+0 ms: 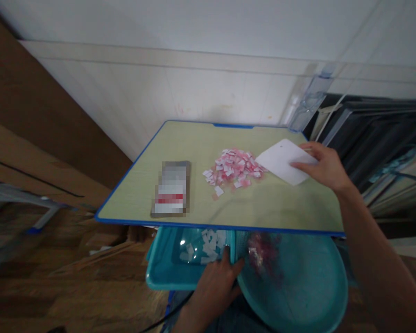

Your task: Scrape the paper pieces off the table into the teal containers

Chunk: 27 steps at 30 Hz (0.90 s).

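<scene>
A white card (286, 162) with a small hole near one corner is pinched between the thumb and fingers of my right hand (321, 164). Its left corner touches a pile of small pink-and-white pieces (234, 166) on the pale green table (256, 208). My left hand (217, 282) is below the table's front edge, its fingers over the adjoining rims of a rectangular teal tray (161, 273) and a round teal basin (327, 296). Its grip looks closed on the round basin's rim. White pieces (210, 245) lie in the tray; a shiny pinkish-red bundle (260, 252) is in the basin.
A pixelated phone-shaped object (171, 189) lies on the table's left side. Behind the table, a clear plastic bottle (308, 104) stands against the white wall (208, 92). Dark flat panels (377, 125) lean at the right, and brown cardboard (45, 101) stands at the left.
</scene>
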Each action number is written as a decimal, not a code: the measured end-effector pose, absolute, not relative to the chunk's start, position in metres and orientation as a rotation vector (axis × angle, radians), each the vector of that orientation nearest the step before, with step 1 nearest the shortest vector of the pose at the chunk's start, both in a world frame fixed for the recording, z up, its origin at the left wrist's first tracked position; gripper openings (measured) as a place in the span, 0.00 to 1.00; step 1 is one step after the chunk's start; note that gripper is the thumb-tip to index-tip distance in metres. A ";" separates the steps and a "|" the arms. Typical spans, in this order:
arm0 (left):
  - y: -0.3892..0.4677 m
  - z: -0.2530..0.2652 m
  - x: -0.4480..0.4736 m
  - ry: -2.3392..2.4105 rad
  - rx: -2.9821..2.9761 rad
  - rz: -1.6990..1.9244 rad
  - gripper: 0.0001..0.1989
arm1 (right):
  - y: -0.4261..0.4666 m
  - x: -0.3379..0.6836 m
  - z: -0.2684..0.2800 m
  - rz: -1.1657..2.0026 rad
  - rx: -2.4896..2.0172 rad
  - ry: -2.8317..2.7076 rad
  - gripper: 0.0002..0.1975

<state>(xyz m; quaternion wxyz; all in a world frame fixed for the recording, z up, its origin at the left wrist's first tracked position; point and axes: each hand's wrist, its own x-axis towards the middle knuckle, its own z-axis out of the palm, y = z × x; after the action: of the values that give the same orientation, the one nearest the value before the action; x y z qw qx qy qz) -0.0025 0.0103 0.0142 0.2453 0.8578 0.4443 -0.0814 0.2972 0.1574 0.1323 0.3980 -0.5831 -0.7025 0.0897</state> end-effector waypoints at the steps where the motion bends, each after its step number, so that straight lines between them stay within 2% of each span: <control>1: 0.010 0.014 -0.002 1.213 2.341 -0.226 0.23 | 0.167 0.301 0.130 0.293 -1.459 -1.664 0.19; 3: 0.010 0.013 -0.002 1.217 2.339 -0.229 0.23 | 0.185 0.309 0.123 0.429 -1.399 -1.499 0.22; 8: 0.009 0.007 -0.004 1.214 2.319 -0.232 0.27 | 0.214 0.320 0.096 0.687 -1.187 -1.129 0.18; 12: 0.009 0.004 -0.004 1.227 2.314 -0.269 0.26 | 0.219 0.331 0.078 0.742 -1.121 -0.964 0.16; 21: 0.008 0.007 -0.002 1.242 2.290 -0.265 0.25 | 0.217 0.345 0.076 0.683 -1.126 -0.970 0.12; 27: 0.008 0.010 -0.001 1.240 2.279 -0.292 0.25 | 0.204 0.302 0.088 0.838 -1.212 -1.130 0.14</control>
<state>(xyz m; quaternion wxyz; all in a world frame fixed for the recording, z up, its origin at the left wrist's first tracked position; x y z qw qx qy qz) -0.0014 0.0078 0.0101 0.2624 0.8423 0.4583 -0.1079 0.3021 0.2041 0.0877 0.5991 -0.5227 -0.4871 0.3615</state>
